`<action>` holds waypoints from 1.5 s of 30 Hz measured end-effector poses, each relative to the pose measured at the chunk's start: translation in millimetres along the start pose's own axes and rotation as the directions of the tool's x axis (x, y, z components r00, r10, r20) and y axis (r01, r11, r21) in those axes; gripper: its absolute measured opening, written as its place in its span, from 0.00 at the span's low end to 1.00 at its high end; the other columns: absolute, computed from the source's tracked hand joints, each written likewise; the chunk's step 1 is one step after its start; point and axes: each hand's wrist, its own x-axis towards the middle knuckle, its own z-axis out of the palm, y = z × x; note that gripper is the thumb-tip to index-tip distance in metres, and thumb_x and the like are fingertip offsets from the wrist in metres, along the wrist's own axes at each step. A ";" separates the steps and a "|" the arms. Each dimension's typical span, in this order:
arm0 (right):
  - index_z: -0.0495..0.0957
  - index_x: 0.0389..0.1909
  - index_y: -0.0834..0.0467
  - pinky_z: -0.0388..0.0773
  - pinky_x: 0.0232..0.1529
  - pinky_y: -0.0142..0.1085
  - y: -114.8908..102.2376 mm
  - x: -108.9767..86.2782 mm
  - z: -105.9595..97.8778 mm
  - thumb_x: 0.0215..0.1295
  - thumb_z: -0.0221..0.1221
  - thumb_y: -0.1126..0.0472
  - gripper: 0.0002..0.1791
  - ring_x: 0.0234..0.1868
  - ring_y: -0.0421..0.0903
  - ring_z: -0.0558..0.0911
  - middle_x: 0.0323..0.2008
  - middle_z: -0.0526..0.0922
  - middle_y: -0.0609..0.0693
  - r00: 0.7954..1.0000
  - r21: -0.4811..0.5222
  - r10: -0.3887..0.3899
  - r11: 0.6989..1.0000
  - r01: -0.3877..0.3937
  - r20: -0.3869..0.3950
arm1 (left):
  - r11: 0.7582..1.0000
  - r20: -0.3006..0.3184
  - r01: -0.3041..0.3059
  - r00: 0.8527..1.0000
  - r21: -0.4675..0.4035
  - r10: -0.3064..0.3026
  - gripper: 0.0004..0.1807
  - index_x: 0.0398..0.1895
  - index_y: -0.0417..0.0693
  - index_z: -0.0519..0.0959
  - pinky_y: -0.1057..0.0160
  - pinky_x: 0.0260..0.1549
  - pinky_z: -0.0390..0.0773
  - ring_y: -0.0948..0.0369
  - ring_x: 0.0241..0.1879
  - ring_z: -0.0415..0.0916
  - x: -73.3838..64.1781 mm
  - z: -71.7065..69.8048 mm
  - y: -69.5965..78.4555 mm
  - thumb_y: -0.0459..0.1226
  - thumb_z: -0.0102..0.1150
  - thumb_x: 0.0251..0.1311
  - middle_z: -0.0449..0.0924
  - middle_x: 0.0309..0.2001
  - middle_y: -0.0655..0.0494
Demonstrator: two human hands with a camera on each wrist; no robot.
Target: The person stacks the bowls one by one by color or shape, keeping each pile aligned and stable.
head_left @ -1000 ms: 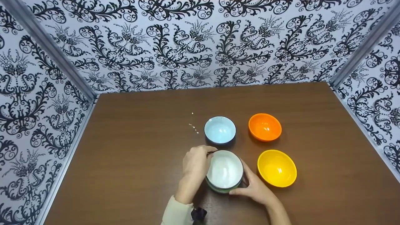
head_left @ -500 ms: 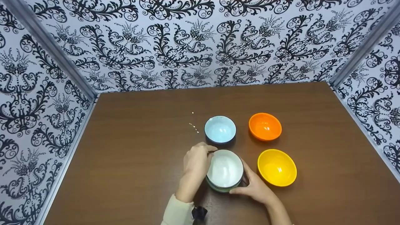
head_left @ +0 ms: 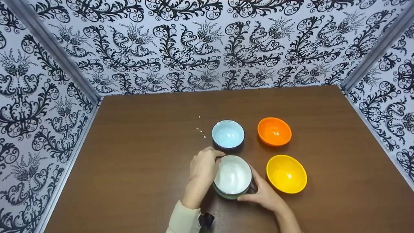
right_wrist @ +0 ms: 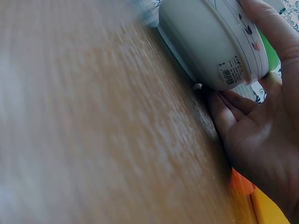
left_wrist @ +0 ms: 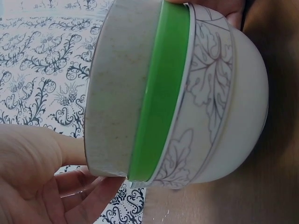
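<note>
A stack of nested bowls stands near the table's front middle in the head view. On top is a pale speckled bowl (head_left: 233,174), whose outer side faces the left wrist view. Beneath it shows the band of a green bowl (left_wrist: 161,93), and lowest sits a white bowl with a leaf pattern (left_wrist: 210,79). My left hand (head_left: 203,170) pinches the speckled bowl's rim at the left, thumb inside. From the right, my right hand (head_left: 263,194) grips the white bowl, its thumb (right_wrist: 275,28) along the patterned band. The fingertips behind the stack are partly hidden.
A light blue bowl (head_left: 228,134) stands just behind the stack. To the right are an orange bowl (head_left: 274,131) and a yellow bowl (head_left: 286,174). Small pale crumbs (head_left: 201,131) lie left of the blue bowl. Patterned walls (head_left: 207,48) enclose the brown table (head_left: 142,145).
</note>
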 end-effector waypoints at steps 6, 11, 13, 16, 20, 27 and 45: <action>0.41 0.80 0.60 0.58 0.67 0.16 0.4 0.2 0.7 0.48 0.77 0.63 0.65 0.68 0.21 0.61 0.78 0.51 0.60 1.000 0.045 -0.026 0.999 0.025 0.014 | 1.000 -0.004 -0.005 1.000 -0.004 0.005 0.10 0.42 0.60 0.90 0.55 0.35 0.86 0.54 0.42 0.86 -0.7 0.9 -1.1 0.37 0.69 0.59 0.87 0.43 0.59; 0.40 0.79 0.62 0.58 0.66 0.16 1.2 0.0 0.2 0.48 0.77 0.62 0.66 0.74 0.36 0.59 0.79 0.48 0.62 1.000 0.028 0.002 1.000 -0.003 0.013 | 0.998 0.011 -0.006 1.000 -0.066 0.007 0.09 0.43 0.59 0.89 0.58 0.35 0.84 0.58 0.41 0.86 -1.8 1.5 -6.2 0.38 0.68 0.60 0.86 0.44 0.58; 0.40 0.79 0.62 0.57 0.66 0.16 1.2 0.2 0.0 0.49 0.77 0.61 0.66 0.77 0.46 0.57 0.79 0.48 0.62 1.000 0.018 0.018 1.000 -0.019 0.013 | 0.994 0.008 -0.010 1.000 -0.108 0.011 0.09 0.43 0.58 0.89 0.59 0.35 0.84 0.60 0.39 0.85 -2.4 1.3 -9.2 0.38 0.67 0.61 0.86 0.44 0.58; 0.41 0.80 0.59 0.56 0.66 0.15 -0.2 0.5 -0.3 0.48 0.77 0.60 0.66 0.78 0.54 0.53 0.79 0.49 0.59 0.999 0.007 0.049 0.999 -0.049 0.004 | 0.983 -0.002 -0.020 1.000 -0.181 0.020 0.08 0.43 0.55 0.89 0.61 0.35 0.83 0.61 0.38 0.85 -2.7 0.9 -13.6 0.38 0.66 0.62 0.86 0.43 0.57; 0.42 0.80 0.58 0.55 0.66 0.15 -1.4 0.8 -0.3 0.47 0.77 0.59 0.66 0.78 0.54 0.53 0.79 0.50 0.58 0.998 -0.013 0.063 0.998 -0.063 -0.003 | 0.965 -0.021 -0.030 0.999 -0.259 0.025 0.07 0.41 0.52 0.89 0.59 0.37 0.83 0.60 0.38 0.84 -2.7 0.5 -20.0 0.39 0.64 0.65 0.86 0.41 0.55; 0.42 0.80 0.59 0.55 0.66 0.15 -0.4 0.4 -0.2 0.47 0.77 0.59 0.66 0.78 0.51 0.54 0.79 0.50 0.58 0.999 -0.014 0.049 0.999 -0.049 -0.009 | 0.938 -0.013 -0.003 1.000 -0.348 -0.001 0.08 0.42 0.50 0.88 0.58 0.39 0.83 0.58 0.39 0.84 -1.5 -0.8 -32.8 0.38 0.61 0.67 0.86 0.42 0.53; 0.42 0.79 0.62 0.55 0.66 0.15 -0.7 -0.2 -1.5 0.47 0.77 0.62 0.65 0.72 0.27 0.60 0.79 0.49 0.62 1.000 0.004 -0.004 1.000 0.004 -0.003 | 0.921 -0.043 0.009 0.999 -0.390 -0.028 0.09 0.45 0.49 0.87 0.57 0.40 0.83 0.56 0.41 0.85 -0.4 2.3 -49.7 0.38 0.61 0.67 0.88 0.44 0.52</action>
